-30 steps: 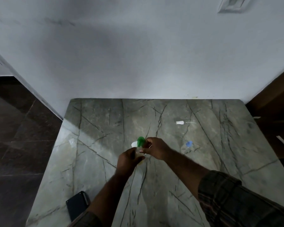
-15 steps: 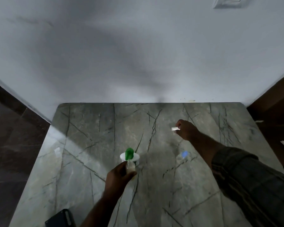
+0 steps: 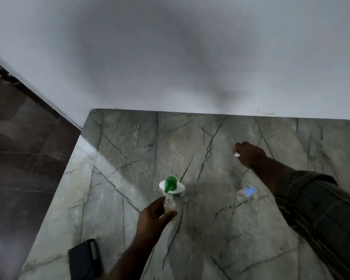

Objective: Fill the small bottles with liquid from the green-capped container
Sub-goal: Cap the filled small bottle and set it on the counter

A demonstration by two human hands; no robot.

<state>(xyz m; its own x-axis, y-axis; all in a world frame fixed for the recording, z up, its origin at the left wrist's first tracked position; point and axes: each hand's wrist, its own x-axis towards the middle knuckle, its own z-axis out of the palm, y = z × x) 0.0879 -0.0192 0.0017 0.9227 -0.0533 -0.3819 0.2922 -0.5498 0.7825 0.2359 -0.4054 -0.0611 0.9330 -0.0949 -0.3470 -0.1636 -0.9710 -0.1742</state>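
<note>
Marble tabletop [image 3: 129, 150] carries the green-capped container [image 3: 171, 185]; left hand [image 3: 152, 217] grips a small bottle [image 3: 169, 205] just beside it. Right hand [image 3: 251, 154] pinches a small white piece [image 3: 236, 155], probably the bottle's cap. Recommend holding the bottle steady and seating the cap squarely.

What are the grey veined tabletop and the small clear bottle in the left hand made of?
The grey veined tabletop looks like polished marble or stone-look slab: dark branching veins, a sheen along its left edge. The small clear bottle in the left hand looks like glass or clear plastic: see-through, yellowish inside; blur leaves it open.
</note>
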